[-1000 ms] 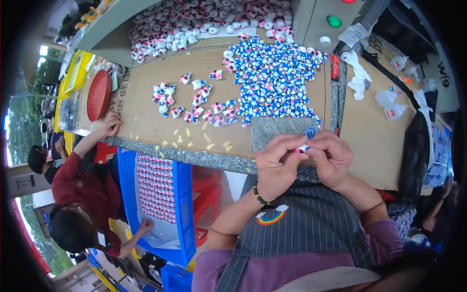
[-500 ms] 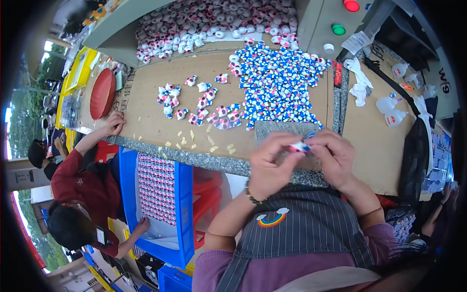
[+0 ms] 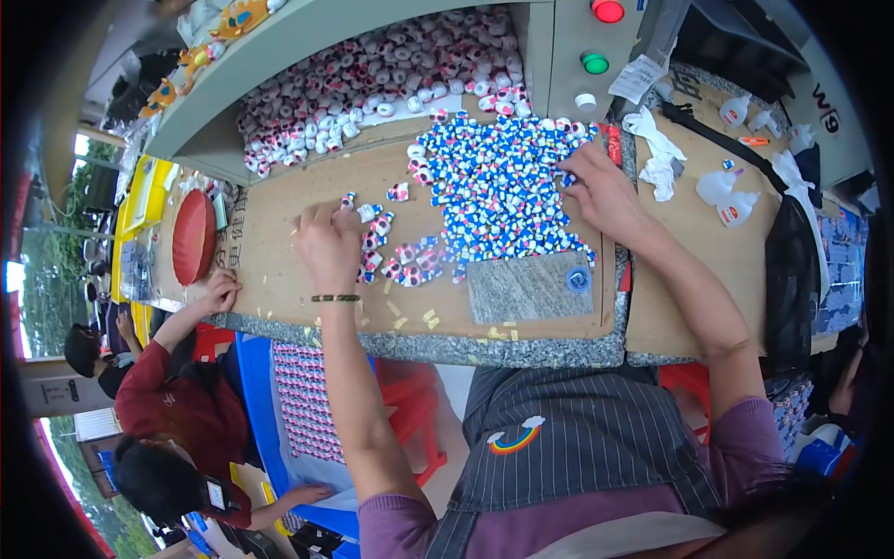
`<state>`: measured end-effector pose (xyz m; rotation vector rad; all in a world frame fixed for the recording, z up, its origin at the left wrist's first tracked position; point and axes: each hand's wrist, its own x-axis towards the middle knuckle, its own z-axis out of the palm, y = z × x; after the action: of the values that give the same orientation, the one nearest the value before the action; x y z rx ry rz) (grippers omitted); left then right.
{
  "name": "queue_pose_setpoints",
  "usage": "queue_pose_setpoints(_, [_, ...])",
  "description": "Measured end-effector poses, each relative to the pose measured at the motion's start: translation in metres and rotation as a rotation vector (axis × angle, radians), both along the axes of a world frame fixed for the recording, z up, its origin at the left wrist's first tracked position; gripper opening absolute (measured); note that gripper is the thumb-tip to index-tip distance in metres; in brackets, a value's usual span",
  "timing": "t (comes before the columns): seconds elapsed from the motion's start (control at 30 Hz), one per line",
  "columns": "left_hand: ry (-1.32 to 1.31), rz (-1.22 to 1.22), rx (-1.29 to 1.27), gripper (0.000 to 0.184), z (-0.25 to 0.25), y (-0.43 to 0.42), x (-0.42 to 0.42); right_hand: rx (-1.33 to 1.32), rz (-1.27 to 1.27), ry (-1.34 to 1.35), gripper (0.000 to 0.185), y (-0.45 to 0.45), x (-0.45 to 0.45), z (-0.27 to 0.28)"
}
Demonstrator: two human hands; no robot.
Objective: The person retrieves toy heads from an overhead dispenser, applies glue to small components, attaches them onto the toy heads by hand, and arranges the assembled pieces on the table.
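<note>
My left hand (image 3: 328, 250) is over the board on the left, its fingers curled downward beside a cluster of small white, pink and blue figures (image 3: 375, 233). Whatever its fingertips hold is hidden under the hand. At the right edge of a large heap of small blue-and-white pieces (image 3: 507, 191) is my right hand (image 3: 596, 191), thumb and forefinger apart around pieces there. A grey stone slab (image 3: 517, 291) lies in front of the heap, with a small round blue item (image 3: 578, 279) on its right end.
White and pink head-like pieces (image 3: 372, 84) fill the recess behind. A red bowl (image 3: 194, 238) stands at left, near a co-worker's hand (image 3: 222, 291). A blue crate (image 3: 256, 391) holds rows of figures. Squeeze bottles (image 3: 736, 210) and white cloth (image 3: 659, 154) are at right.
My hands were together over the slab around a small white, pink and blue figure. They have separated: the left went left to the figures, the right up to the heap. The view shifted.
</note>
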<state>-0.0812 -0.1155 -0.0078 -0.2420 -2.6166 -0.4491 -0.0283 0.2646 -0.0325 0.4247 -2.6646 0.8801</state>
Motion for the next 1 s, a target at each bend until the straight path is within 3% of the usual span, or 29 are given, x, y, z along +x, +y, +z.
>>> queue_pose_setpoints(0.13, [0.11,-0.294,0.088,0.018,-0.002,0.053,-0.045,0.002,0.033,-0.075,0.03,0.001,-0.009,0.001])
queue_pose_setpoints(0.23, [-0.051,-0.434,0.116,0.024,-0.034,0.07,-0.091,-0.067,0.104,-0.163,0.028,0.004,-0.006,0.01])
queue_pose_setpoints(0.4, [-0.289,-0.426,0.0,0.026,-0.03,0.079,-0.095,-0.065,0.229,-0.174,0.024,0.018,0.002,0.021])
queue_pose_setpoints(0.5, [-0.368,-0.409,-0.035,0.024,-0.018,0.073,-0.082,-0.05,0.172,-0.194,0.019,0.019,0.007,0.018])
queue_pose_setpoints(0.6, [-0.233,-0.346,0.249,0.029,0.005,0.078,-0.042,-0.069,0.17,-0.188,0.018,0.019,0.011,0.019])
queue_pose_setpoints(0.7, [-0.487,-0.328,0.819,0.025,0.023,0.081,0.004,-0.138,0.207,-0.148,0.016,0.021,0.019,0.022])
queue_pose_setpoints(0.8, [-0.561,-0.574,1.399,0.025,0.02,0.101,0.059,-0.343,0.197,-0.263,0.014,0.017,0.035,0.027])
queue_pose_setpoints(0.93, [-0.81,-0.655,1.883,0.029,0.0,0.124,0.111,-0.694,0.236,-0.545,0.011,0.008,0.06,0.031])
queue_pose_setpoints(1.0, [-0.883,-0.596,1.986,0.031,-0.009,0.132,0.126,-0.653,0.301,-0.467,0.011,0.003,0.069,0.039])
